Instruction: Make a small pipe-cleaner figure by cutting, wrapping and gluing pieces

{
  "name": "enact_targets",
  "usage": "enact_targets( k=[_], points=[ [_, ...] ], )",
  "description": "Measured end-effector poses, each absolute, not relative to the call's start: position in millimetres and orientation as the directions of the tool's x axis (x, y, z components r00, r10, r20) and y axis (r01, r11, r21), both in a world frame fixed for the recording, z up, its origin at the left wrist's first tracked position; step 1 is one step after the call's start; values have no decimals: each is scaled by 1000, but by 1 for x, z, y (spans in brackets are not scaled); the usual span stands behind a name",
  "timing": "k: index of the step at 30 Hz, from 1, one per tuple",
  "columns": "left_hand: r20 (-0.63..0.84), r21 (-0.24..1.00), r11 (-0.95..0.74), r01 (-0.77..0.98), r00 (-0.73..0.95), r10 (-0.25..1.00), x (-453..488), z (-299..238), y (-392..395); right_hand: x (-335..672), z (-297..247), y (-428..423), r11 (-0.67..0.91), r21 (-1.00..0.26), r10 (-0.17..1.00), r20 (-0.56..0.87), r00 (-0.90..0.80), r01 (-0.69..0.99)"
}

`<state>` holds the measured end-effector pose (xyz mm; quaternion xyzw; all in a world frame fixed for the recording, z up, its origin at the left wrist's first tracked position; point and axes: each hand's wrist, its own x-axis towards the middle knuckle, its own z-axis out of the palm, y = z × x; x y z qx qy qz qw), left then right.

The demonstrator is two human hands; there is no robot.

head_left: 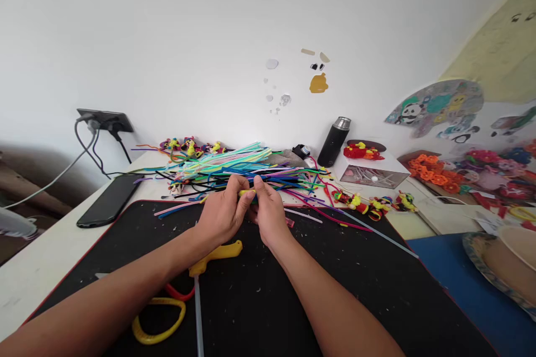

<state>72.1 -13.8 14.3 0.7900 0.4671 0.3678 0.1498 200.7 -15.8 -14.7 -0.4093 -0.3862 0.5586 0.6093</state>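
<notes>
My left hand point(224, 209) and my right hand point(268, 209) meet above the black mat point(268, 301), both with fingers closed. Between their fingertips they pinch a small yellow pipe cleaner piece point(247, 192), mostly hidden by the thumbs and fingers. Just behind the hands lies a heap of coloured pipe cleaners point(238, 160). A yellow hot glue gun point(220, 252) rests below my left hand, a pale glue stick point(199, 315) reaching from it toward the mat's near edge. Partly under my left forearm are scissors point(159, 339) with yellow and red handles.
A black phone point(111, 201) lies left of the mat. Small pipe cleaner figures point(190, 148) line the wall, with more figures point(379, 207) at right. A black flask point(334, 142) stands beside a white box point(374, 173). Cables hang from a power strip point(104, 120).
</notes>
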Motion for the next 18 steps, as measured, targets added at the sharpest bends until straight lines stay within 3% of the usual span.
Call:
enact_targets(
  k=[3, 9, 18],
  points=[
    [453, 468, -518, 716, 309, 837, 79, 15, -11, 200, -15, -14, 65, -897, 994, 19, 109, -437],
    [456, 292, -510, 809, 351, 818, 87, 17, -6, 201, -21, -7, 165, -922, 969, 86, 231, -351],
    [427, 186, -496, 848, 384, 818, 89, 15, -6, 203, -27, -4, 186, -947, 961, 119, 251, -262]
  ],
)
